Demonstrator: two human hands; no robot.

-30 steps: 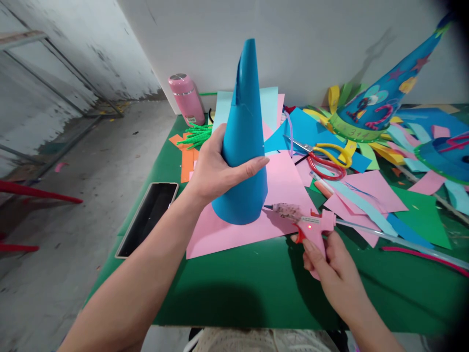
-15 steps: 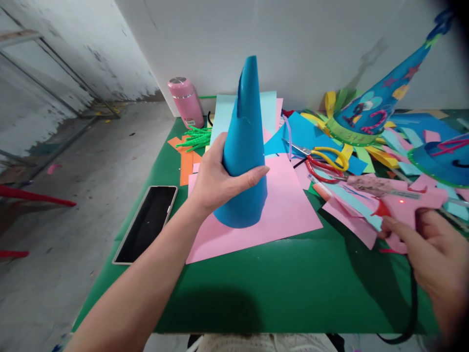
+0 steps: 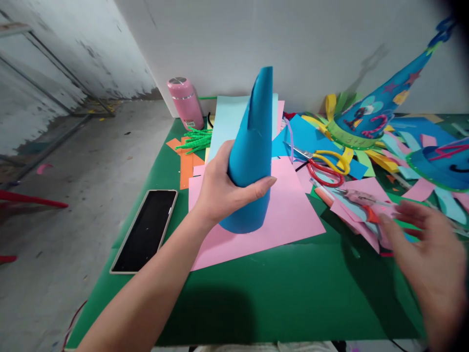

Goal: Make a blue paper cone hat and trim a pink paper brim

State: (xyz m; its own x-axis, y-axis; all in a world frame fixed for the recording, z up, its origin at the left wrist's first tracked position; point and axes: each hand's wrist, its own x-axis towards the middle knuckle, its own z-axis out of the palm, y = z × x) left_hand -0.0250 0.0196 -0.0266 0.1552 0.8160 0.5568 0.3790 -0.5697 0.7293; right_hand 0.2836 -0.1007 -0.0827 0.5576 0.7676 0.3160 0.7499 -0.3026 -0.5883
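A blue paper cone [image 3: 253, 146] stands nearly upright on a sheet of pink paper [image 3: 293, 220], its pointed end slit and curled over. My left hand [image 3: 223, 190] is wrapped round its lower middle, thumb across the front. On the right, my right hand [image 3: 428, 249] is partly blurred, its fingers spread beside a pink hot glue gun [image 3: 361, 198]. The gun lies on paper scraps, with my thumb and fingertips very near its handle, which they partly hide. Beyond the gun are scissors [image 3: 326, 168] with red and yellow handles.
A phone [image 3: 148, 232] lies at the green table's left side. A pink flask [image 3: 186, 103], green pipe cleaners [image 3: 196, 141] and orange paper strips [image 3: 186, 168] are behind it. A decorated blue cone hat [image 3: 381, 107] and a second blue hat [image 3: 443, 164] sit among scraps at right.
My right hand has lowered the glue gun onto the scraps and its fingers have opened from the handle. The cone, still in my left hand, appears slightly farther right and lower.
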